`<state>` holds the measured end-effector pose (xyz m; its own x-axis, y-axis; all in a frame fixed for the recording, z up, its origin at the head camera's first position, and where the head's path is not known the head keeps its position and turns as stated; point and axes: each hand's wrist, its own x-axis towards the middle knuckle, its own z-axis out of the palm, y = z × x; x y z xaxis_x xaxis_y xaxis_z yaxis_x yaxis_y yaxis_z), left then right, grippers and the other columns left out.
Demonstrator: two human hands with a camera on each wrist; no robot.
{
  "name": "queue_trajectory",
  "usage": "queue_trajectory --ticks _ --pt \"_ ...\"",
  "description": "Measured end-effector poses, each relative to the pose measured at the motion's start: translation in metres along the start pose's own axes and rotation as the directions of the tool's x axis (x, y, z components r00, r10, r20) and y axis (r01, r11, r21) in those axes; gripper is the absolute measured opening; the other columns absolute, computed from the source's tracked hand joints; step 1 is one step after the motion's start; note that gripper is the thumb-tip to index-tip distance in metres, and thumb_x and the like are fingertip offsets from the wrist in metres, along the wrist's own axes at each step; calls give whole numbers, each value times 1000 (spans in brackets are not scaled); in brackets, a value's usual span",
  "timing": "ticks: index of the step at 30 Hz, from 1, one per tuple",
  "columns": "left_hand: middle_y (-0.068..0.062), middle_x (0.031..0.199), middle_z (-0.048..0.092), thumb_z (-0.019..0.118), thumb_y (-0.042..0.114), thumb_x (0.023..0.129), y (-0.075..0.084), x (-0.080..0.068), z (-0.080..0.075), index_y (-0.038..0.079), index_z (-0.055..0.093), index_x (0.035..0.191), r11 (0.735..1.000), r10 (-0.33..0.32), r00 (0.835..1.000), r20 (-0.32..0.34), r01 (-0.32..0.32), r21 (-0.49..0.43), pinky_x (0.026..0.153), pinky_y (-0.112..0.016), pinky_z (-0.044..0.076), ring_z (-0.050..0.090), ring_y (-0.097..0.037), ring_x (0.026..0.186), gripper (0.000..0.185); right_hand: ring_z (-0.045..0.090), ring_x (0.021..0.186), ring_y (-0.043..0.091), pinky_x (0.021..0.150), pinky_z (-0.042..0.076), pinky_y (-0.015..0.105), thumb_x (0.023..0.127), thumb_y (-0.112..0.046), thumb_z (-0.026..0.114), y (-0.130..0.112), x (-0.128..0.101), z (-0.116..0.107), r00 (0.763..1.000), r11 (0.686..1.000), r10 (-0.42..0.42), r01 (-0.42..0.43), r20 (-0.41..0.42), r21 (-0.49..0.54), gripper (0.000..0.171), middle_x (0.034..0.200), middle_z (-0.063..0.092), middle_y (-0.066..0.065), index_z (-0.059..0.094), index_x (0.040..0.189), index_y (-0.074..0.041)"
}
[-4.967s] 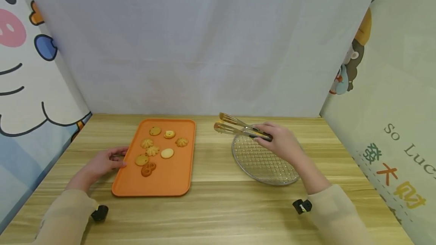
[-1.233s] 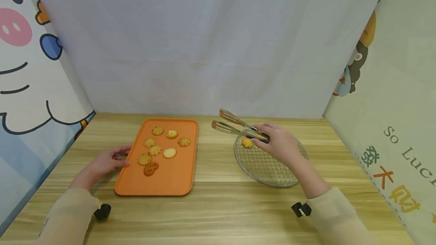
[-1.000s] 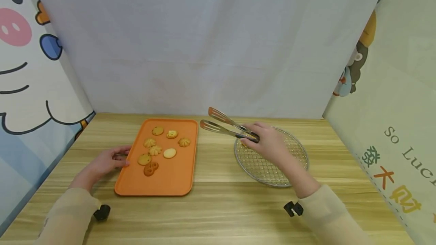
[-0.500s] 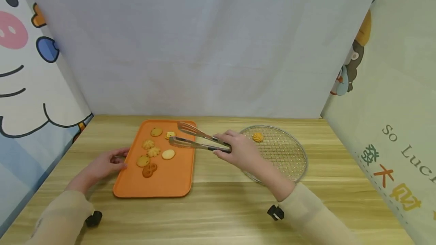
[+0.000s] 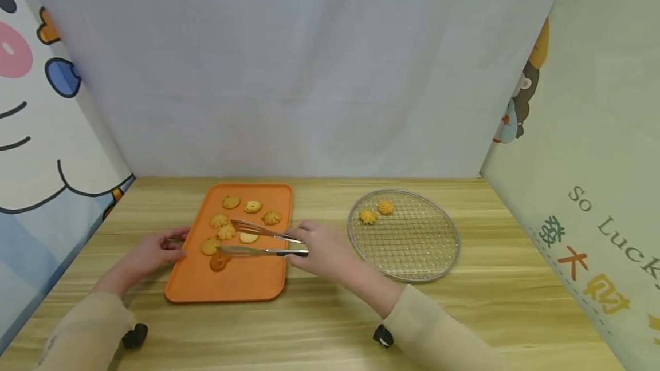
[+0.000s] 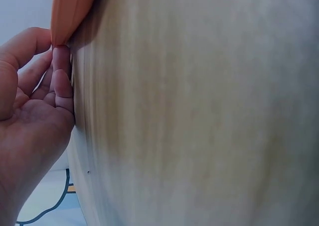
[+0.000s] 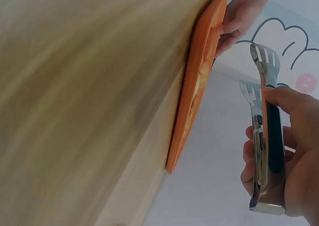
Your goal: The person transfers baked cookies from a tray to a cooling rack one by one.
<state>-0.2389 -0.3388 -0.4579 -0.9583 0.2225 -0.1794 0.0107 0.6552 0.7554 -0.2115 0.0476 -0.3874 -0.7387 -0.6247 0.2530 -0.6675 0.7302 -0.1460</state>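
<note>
An orange tray (image 5: 234,282) with several cookies lies on the wooden table. My left hand (image 5: 149,251) pinches its left rim, thumb on top and fingers against the edge, as the left wrist view shows at the tray (image 6: 70,7) and the hand (image 6: 30,101). My right hand (image 5: 319,252) grips metal tongs (image 5: 263,240) by the black handle. Their arms are spread apart low over the tray's cookies, with the near tip just above a dark pretzel-shaped cookie (image 5: 219,261). Nothing is between the tongs. The right wrist view shows the same tongs (image 7: 264,136) in my right hand (image 7: 294,151).
A round wire rack (image 5: 412,251) lies to the right of the tray with two piped cookies (image 5: 368,217) (image 5: 384,207) at its far left. White and cartoon-printed panels wall the table at the back and both sides. Bare wood runs along the front.
My right hand has carried the open tongs left, from above the wire rack to over the tray. The rack's two cookies are now uncovered. The left hand has stayed at the tray's rim.
</note>
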Motion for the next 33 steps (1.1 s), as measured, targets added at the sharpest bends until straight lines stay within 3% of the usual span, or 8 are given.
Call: queue_trajectory --ticks 8,16,24,33 --pt "-25 133 47 66 25 88 -3 2 -1 -2 36 143 999 32 999 -13 -32 -3 76 -22 47 55 -18 100 69 51 62 3 44 32 16 82 -45 69 -20 5 20 997 999 50 -49 51 -23 43 101 63 -6 65 120 -24" --pt "-25 135 45 65 28 89 -3 1 -1 -1 35 144 1000 30 1000 -8 -30 -8 75 -22 47 54 -18 100 69 52 67 5 47 33 19 82 -48 68 -27 14 32 990 995 91 -85 104 -57 43 98 62 -7 65 119 -26" --pt "-25 135 45 66 26 89 -1 -1 -3 -2 34 144 999 32 999 -8 -33 -23 75 -22 47 54 -7 94 69 52 69 5 47 34 20 83 -49 66 -29 22 41 986 994 97 -89 134 -68 43 96 61 -8 65 120 -27" --pt "-25 132 47 66 26 88 1 -2 -2 -2 36 143 1000 25 1000 -6 -25 7 75 -22 47 55 -13 95 69 49 67 5 46 34 20 85 -45 67 -25 22 44 983 996 90 -91 159 -6 41 95 60 -8 65 121 -27"
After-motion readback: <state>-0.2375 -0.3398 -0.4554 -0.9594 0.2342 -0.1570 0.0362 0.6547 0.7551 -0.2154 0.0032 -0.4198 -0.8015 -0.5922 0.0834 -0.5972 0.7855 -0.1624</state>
